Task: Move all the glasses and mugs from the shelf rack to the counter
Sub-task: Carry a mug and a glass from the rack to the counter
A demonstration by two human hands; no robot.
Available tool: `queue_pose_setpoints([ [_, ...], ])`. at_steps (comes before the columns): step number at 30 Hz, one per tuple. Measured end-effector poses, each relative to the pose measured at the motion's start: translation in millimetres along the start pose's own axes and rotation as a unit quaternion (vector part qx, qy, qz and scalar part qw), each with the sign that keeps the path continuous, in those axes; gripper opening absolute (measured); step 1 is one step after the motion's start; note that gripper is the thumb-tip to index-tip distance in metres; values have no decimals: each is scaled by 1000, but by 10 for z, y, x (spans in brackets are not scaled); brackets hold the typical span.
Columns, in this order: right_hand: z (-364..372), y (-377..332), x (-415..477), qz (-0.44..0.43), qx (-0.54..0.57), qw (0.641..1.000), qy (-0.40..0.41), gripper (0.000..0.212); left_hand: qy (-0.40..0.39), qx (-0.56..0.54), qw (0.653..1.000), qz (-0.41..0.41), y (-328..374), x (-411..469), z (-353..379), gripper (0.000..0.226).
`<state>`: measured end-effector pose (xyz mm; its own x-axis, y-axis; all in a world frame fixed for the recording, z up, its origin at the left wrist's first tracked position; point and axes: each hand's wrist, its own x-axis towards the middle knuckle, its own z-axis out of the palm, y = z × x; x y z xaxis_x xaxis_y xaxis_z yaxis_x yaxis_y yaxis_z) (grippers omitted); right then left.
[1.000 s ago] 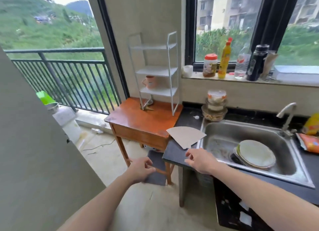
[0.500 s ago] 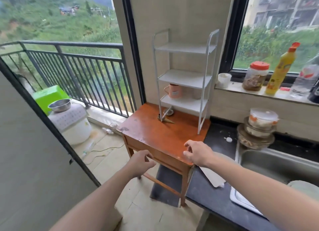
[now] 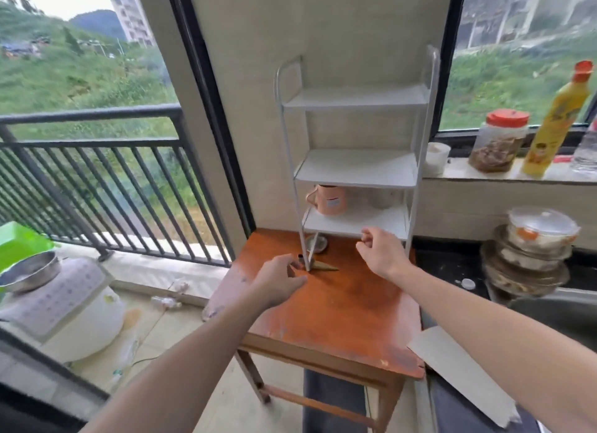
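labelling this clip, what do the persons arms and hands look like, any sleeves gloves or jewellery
Both forearms are bare as far as the frame shows, with no sleeves in view. The left hand and right hand wear no gloves, and no watch, ring or bracelet is visible.

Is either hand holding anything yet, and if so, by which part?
Nothing is held. Both the left hand and right hand are empty, reaching toward the rack; the pink mug sits untouched on its bottom shelf.
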<state>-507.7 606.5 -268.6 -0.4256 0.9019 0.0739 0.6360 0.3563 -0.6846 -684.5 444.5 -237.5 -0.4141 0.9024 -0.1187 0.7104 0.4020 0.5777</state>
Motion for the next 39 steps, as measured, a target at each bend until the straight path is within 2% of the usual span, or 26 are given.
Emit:
queue_pose_setpoints([
  [3,118,-3,424,2,-8,999,33,46,13,-15,999,24,-53,443,74,18],
  [5,233,45,721,6,-5,999,51,52,24,-29,999,39,-116,739,194,21],
  [10,504,200,1444,56,65,989,118,64,71,-70,992,82,-285,1407,507,24],
  [13,606,290,1750,74,112,979,151,62,111,-63,985,120,-333,1687,599,31],
  [16,665,356,1930,84,174,969,152,53,150,-66,974,156,-314,1850,649,35],
  [19,629,372,2014,71,232,962,123,53,160,-71,967,186,-224,1940,645,42],
  [22,586,379,1967,59,236,963,119,46,173,-62,964,191,-83,2087,589,52],
  [25,581,437,1796,49,254,960,103,40,177,-61,969,163,104,2254,579,59],
  [30,491,558,1531,52,294,947,119,25,175,-111,978,38,317,2555,598,42],
  [34,420,577,1351,74,287,946,132,15,161,-112,981,0,351,2668,548,33],
  [39,294,400,1101,94,315,934,140,52,117,-167,978,-39,335,2587,464,27],
])
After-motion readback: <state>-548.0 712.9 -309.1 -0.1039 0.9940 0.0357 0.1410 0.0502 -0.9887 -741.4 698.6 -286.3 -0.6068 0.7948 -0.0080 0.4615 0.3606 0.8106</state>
